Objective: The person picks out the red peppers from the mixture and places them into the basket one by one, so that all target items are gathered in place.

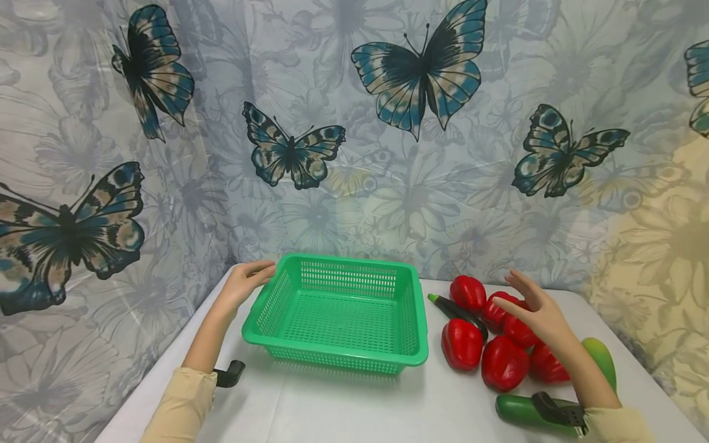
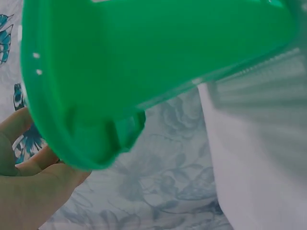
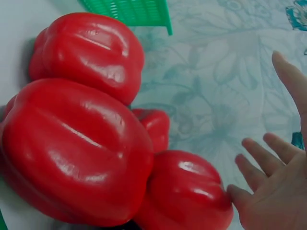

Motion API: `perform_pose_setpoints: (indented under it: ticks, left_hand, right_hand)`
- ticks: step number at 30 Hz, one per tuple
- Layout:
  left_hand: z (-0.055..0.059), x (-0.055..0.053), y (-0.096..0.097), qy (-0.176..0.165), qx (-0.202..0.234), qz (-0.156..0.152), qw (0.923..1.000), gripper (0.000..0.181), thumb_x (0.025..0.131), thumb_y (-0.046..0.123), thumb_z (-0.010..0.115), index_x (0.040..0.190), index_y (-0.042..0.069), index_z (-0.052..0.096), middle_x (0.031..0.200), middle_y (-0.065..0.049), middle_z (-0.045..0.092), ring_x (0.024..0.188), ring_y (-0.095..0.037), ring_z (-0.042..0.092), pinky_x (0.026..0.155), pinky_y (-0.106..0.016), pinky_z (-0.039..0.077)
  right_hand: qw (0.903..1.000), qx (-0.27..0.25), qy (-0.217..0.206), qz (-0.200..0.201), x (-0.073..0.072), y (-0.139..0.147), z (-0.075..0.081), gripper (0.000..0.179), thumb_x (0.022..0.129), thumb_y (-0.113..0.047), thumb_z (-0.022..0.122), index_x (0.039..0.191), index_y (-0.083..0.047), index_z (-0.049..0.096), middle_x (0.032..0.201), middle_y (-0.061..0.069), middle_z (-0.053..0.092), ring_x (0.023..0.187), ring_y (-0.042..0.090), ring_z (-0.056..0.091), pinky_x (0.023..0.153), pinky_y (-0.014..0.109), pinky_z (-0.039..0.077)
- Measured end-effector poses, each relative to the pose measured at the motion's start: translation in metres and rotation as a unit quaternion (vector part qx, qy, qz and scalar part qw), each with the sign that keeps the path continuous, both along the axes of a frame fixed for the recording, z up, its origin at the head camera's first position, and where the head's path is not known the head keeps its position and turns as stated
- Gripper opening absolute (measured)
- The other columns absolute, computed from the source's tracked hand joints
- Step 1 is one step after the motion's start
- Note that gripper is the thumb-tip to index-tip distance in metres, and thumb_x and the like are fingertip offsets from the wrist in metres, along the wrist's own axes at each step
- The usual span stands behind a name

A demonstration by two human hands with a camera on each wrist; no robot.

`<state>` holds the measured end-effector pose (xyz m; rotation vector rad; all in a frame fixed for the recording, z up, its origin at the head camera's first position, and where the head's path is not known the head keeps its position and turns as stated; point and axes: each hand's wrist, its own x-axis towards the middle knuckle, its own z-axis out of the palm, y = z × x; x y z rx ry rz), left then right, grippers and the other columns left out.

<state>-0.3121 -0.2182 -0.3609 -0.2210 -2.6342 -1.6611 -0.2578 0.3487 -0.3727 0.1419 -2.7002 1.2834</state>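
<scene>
A green plastic basket (image 1: 343,354) with slotted walls stands on the white table, nothing inside it. Beside its far left corner is my left hand (image 1: 246,283), fingers loosely bent near the rim; whether they touch it I cannot tell. In the left wrist view that hand (image 2: 33,177) lies at the basket's rim (image 2: 41,86). My right hand (image 1: 540,311) hovers over several red bell peppers (image 1: 505,363), thumb and fingers apart, holding nothing. The right wrist view shows its spread fingers (image 3: 254,170) beside the red peppers (image 3: 76,148).
Between basket and peppers lies a dark eggplant (image 1: 456,314) with a green stem end. A green cucumber-like vegetable (image 1: 515,411) and a green-yellow mango-like fruit (image 1: 600,357) lie by the right forearm, partly hidden. Butterfly-print cloth (image 1: 388,203) hangs behind the table (image 1: 332,406).
</scene>
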Motion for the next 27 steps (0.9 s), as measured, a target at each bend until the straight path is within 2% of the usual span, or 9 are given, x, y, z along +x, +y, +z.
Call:
perform_pose_setpoints:
  ticks: [6, 7, 9, 12, 19, 21, 23, 26, 27]
  left_hand:
    - [-0.008, 0.002, -0.008, -0.010, 0.026, 0.010, 0.9996, 0.057, 0.101, 0.036, 0.054, 0.146, 0.003, 0.043, 0.149, -0.021, 0.044, 0.134, -0.039, 0.048, 0.118, -0.055, 0.030]
    - [-0.009, 0.002, -0.009, -0.012, 0.029, 0.014, 0.9994, 0.057, 0.101, 0.036, 0.054, 0.146, 0.004, 0.043, 0.149, -0.021, 0.044, 0.134, -0.039, 0.048, 0.118, -0.055, 0.030]
    - [-0.011, 0.003, -0.012, -0.015, 0.037, 0.021, 0.9990, 0.056, 0.101, 0.036, 0.054, 0.145, 0.003, 0.044, 0.148, -0.021, 0.044, 0.134, -0.039, 0.048, 0.117, -0.053, 0.032]
    - [-0.014, 0.004, -0.015, -0.014, 0.047, 0.024, 0.9985, 0.055, 0.101, 0.033, 0.053, 0.145, 0.001, 0.043, 0.146, -0.024, 0.046, 0.133, -0.039, 0.049, 0.115, -0.049, 0.036]
    - [-0.020, 0.002, -0.021, -0.022, 0.064, 0.035, 0.9971, 0.055, 0.102, 0.033, 0.052, 0.144, -0.001, 0.044, 0.143, -0.025, 0.050, 0.131, -0.038, 0.051, 0.110, -0.043, 0.044]
    - [-0.022, 0.002, -0.023, -0.027, 0.067, 0.037, 0.9967, 0.055, 0.102, 0.034, 0.052, 0.144, -0.001, 0.044, 0.143, -0.025, 0.049, 0.132, -0.038, 0.051, 0.110, -0.043, 0.044]
    - [-0.023, 0.002, -0.025, -0.032, 0.073, 0.036, 0.9961, 0.055, 0.102, 0.033, 0.052, 0.144, -0.001, 0.043, 0.144, -0.026, 0.048, 0.132, -0.038, 0.051, 0.111, -0.044, 0.043]
    - [-0.026, 0.002, -0.027, -0.039, 0.078, 0.035, 0.9956, 0.053, 0.103, 0.030, 0.051, 0.145, -0.001, 0.042, 0.144, -0.026, 0.047, 0.132, -0.038, 0.050, 0.110, -0.043, 0.044]
    - [-0.027, 0.002, -0.028, -0.041, 0.079, 0.034, 0.9954, 0.053, 0.103, 0.030, 0.051, 0.145, -0.001, 0.042, 0.145, -0.026, 0.047, 0.133, -0.038, 0.050, 0.109, -0.043, 0.045]
  right_hand:
    - [0.9997, 0.002, 0.003, -0.026, 0.007, 0.008, -0.005, 0.081, 0.096, -0.042, 0.059, 0.159, -0.020, 0.011, 0.160, 0.020, 0.022, 0.141, 0.045, 0.025, 0.110, 0.045, 0.043]
    - [0.9996, -0.012, 0.001, -0.027, 0.008, 0.010, -0.006, 0.081, 0.097, -0.041, 0.059, 0.159, -0.022, 0.011, 0.162, 0.018, 0.019, 0.144, 0.044, 0.021, 0.113, 0.053, 0.037]
    - [0.9989, -0.032, -0.004, -0.033, 0.009, 0.013, -0.007, 0.079, 0.097, -0.041, 0.058, 0.158, -0.026, 0.010, 0.163, 0.014, 0.016, 0.147, 0.041, 0.016, 0.116, 0.055, 0.032]
    - [0.9970, -0.067, -0.010, -0.037, 0.011, 0.017, -0.011, 0.079, 0.097, -0.040, 0.058, 0.158, -0.029, 0.009, 0.164, 0.010, 0.011, 0.149, 0.039, 0.010, 0.111, 0.071, 0.020]
    - [0.9961, -0.076, -0.010, -0.043, 0.016, 0.024, -0.017, 0.082, 0.096, -0.041, 0.060, 0.158, -0.030, 0.007, 0.165, 0.007, 0.009, 0.152, 0.033, -0.004, 0.115, 0.068, 0.007]
    - [0.9966, -0.071, -0.004, -0.041, 0.017, 0.026, -0.019, 0.080, 0.096, -0.041, 0.060, 0.158, -0.032, 0.008, 0.165, 0.002, 0.010, 0.153, 0.029, -0.003, 0.126, 0.042, 0.008]
    - [0.9972, -0.063, -0.002, -0.042, 0.018, 0.029, -0.021, 0.079, 0.096, -0.041, 0.059, 0.157, -0.034, 0.009, 0.165, 0.000, 0.011, 0.153, 0.027, -0.002, 0.120, 0.012, 0.010]
    - [0.9979, -0.044, -0.009, -0.048, 0.018, 0.032, -0.024, 0.078, 0.097, -0.042, 0.058, 0.157, -0.036, 0.009, 0.165, 0.002, 0.011, 0.153, 0.031, 0.002, 0.095, -0.011, 0.012]
    - [0.9978, -0.042, -0.015, -0.050, 0.018, 0.033, -0.025, 0.078, 0.097, -0.043, 0.058, 0.157, -0.036, 0.009, 0.165, 0.004, 0.011, 0.152, 0.033, 0.002, 0.095, -0.010, 0.012]
